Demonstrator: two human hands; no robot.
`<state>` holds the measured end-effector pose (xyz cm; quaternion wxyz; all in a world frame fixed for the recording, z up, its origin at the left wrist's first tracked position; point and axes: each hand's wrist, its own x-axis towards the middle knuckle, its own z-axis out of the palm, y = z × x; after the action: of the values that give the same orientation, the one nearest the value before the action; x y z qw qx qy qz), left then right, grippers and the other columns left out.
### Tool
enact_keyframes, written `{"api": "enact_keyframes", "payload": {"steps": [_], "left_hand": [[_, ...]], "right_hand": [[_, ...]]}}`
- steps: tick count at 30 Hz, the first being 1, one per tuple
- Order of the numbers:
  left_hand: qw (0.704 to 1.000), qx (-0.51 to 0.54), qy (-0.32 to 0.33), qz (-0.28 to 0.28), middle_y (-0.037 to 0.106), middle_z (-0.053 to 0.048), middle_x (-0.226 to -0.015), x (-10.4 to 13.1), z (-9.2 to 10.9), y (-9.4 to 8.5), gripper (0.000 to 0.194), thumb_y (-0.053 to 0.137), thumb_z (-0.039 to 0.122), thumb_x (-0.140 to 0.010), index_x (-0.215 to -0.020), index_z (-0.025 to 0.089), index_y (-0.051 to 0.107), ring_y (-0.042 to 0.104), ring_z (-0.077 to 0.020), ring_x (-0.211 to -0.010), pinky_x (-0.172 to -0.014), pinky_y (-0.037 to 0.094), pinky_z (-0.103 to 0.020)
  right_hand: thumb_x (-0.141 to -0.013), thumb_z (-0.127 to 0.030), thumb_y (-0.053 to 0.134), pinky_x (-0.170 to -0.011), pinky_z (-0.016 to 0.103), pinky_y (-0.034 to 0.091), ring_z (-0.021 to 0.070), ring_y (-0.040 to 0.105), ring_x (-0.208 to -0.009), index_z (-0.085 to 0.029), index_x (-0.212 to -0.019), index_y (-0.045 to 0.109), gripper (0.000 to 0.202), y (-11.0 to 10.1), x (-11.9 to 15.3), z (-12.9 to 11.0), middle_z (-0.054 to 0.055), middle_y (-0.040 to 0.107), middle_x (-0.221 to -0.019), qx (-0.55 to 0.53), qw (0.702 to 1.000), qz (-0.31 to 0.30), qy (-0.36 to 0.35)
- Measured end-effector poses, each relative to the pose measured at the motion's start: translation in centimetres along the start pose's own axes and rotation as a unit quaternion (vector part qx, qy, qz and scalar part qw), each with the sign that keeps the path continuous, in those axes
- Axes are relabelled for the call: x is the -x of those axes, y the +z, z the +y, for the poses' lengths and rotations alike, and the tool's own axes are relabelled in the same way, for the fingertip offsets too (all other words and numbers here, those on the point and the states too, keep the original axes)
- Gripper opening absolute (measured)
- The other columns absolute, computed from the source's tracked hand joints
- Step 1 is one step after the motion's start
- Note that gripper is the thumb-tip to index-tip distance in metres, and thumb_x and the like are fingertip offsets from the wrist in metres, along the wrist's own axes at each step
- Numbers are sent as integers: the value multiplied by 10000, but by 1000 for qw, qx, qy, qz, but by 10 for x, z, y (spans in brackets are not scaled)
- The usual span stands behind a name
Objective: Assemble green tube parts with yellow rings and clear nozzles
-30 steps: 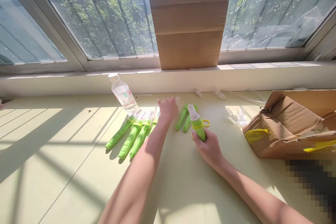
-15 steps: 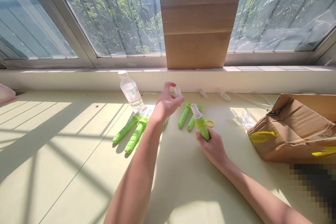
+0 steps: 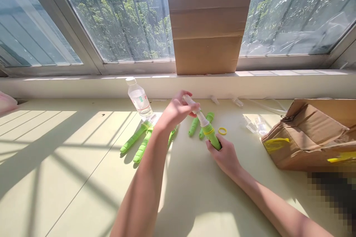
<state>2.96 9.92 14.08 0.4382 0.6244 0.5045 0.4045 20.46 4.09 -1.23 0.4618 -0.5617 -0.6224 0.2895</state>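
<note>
My left hand (image 3: 178, 109) pinches a clear ribbed plastic cap (image 3: 189, 100) between thumb and fingers. In my right hand (image 3: 225, 153) is a green ribbed tube (image 3: 213, 140), tilted up and leftward, with yellow at its collar. A clear ribbed tip (image 3: 203, 119) tops this tube. Cap and tip come end to end; whether they touch I cannot tell. Behind the held tube lie two more green tubes (image 3: 194, 127). Other green tubes (image 3: 130, 141) lie left of my left forearm, partly hidden by it. A yellow ring (image 3: 222, 130) rests on the table beyond my right hand.
A water bottle (image 3: 139, 100) with a white cap stands at the back left. An open cardboard box (image 3: 289, 155) with yellow pieces is at right. Loose clear caps (image 3: 260, 124) lie beside it, others (image 3: 237, 102) near the wall. A cardboard sheet (image 3: 207, 26) covers part of the window.
My left hand has brought the clear cap slightly right and down, toward the tip. The tube in my right hand has tilted further left and its tip now points at the cap.
</note>
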Motion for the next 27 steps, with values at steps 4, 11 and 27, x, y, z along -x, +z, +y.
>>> {"api": "enact_keyframes", "payload": {"steps": [4, 11, 27], "left_hand": [[1000, 23, -17, -5, 733, 8, -817, -8, -7, -7, 420, 744, 318, -770, -1117, 207, 535, 738, -184, -686, -858, 568, -389], [983, -160, -71, 54, 712, -25, -849, -13, -20, -8, 445, 665, 307, -782, -1186, 228, 497, 727, -211, -701, -621, 530, -295], [832, -530, -146, -78, 713, -97, -928, -19, -64, 24, 260, 631, 223, -753, -1012, 204, 626, 699, -264, -860, -713, 518, -318]], "right_hand": [[-813, -387, 588, -462, 249, 230, 106, 259, -514, -253, -651, 327, 335, 0, 0, 0, -83, 297, -547, -2, 1000, 1, -3], [-818, -392, 589, -473, 250, 222, 107, 256, -519, -253, -651, 313, 352, 0, 0, 1, -82, 283, -549, -5, 1000, 13, 7], [-840, -389, 611, -486, 249, 241, 109, 283, -544, -239, -666, 390, 318, 0, -1, 3, -75, 326, -587, -57, 997, 30, 47]]}}
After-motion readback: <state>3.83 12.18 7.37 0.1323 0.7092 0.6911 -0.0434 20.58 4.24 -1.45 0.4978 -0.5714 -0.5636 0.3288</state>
